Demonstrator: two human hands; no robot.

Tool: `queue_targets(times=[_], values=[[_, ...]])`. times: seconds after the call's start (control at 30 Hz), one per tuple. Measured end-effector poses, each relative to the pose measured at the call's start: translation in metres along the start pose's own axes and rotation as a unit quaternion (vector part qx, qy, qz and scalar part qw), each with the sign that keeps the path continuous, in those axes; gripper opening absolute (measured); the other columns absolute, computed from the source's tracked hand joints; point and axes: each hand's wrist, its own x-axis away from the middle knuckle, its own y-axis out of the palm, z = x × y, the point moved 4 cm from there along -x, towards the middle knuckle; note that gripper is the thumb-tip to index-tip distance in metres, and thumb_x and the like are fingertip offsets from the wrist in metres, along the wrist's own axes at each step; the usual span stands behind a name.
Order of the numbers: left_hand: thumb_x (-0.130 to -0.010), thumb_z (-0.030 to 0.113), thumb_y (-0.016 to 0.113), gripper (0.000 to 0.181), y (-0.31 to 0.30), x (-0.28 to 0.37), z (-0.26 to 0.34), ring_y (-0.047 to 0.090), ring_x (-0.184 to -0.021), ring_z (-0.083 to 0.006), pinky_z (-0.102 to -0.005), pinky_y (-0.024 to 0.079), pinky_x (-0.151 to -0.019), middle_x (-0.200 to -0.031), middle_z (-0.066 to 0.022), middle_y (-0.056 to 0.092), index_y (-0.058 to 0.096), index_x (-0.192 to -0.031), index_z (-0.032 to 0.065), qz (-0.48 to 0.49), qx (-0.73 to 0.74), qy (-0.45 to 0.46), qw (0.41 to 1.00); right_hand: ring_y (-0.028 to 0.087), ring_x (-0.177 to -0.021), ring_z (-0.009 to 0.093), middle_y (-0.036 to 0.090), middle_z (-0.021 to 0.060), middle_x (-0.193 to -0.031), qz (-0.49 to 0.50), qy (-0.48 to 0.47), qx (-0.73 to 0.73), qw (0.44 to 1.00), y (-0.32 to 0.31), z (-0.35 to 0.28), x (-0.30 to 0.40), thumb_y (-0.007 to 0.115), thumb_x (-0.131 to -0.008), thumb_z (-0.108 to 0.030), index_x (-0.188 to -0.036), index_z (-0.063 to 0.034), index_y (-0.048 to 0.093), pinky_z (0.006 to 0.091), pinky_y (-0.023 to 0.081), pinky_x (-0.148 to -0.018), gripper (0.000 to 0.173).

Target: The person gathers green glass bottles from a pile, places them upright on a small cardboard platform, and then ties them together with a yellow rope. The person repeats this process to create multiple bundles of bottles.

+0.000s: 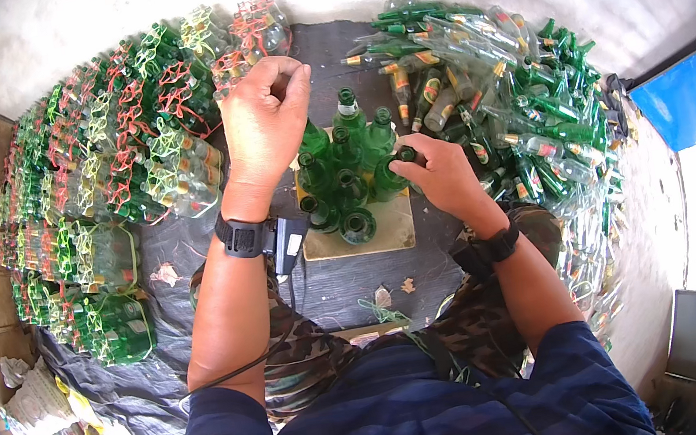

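Observation:
Several green glass bottles (pixel 352 188) stand upright, packed in a group on a pale square board (pixel 362 246) between my knees. My right hand (pixel 445 170) has its thumb and fingers around the neck of a green bottle (pixel 388 182) at the group's right edge, which leans a little outward. Raised above the far left side of the group is my left hand (pixel 266 112), its fingers curled and its thumb close to the index finger. Nothing shows in it, but the inside of the palm is hidden. It partly covers a bottle (pixel 313 139) behind it.
Bottle bundles tied with red and green twine (pixel 130 114) are stacked at left. A loose heap of glass bottles (pixel 504 95) lies at right against the wall. Dark sheeting (pixel 358 289) covers the floor, with twine scraps (pixel 387 313). A cable (pixel 261 358) runs along my left forearm.

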Motion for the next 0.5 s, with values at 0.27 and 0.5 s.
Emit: queue_targets(times=[0.27,0.5], values=[[-0.097,0.013,0.076,0.009,-0.006,0.003,-0.003,0.056,-0.063,-0.0031,-0.0249,0.049,-0.059,-0.068,0.0005,0.067,0.075,-0.097,0.0044,-0.02,-0.016,-0.007,1.0,0.065,-0.073,0.034,0.07,0.0199,-0.086,0.006,-0.016,0.017,1.0,0.014,0.0,-0.005,0.078,-0.091,-0.025,-0.119,-0.0003,0.069,0.04,0.051,-0.07,0.038],[-0.097,0.013,0.075,0.01,-0.007,0.005,-0.004,0.06,-0.059,-0.0045,-0.0264,0.051,-0.054,-0.067,-0.0013,0.067,0.073,-0.096,0.0036,-0.048,-0.024,0.006,0.999,0.061,-0.065,0.025,0.068,0.0171,-0.08,0.006,-0.017,0.007,1.0,0.017,0.002,-0.005,0.081,-0.09,-0.025,-0.119,-0.0007,0.069,0.0364,0.051,-0.065,0.04]])
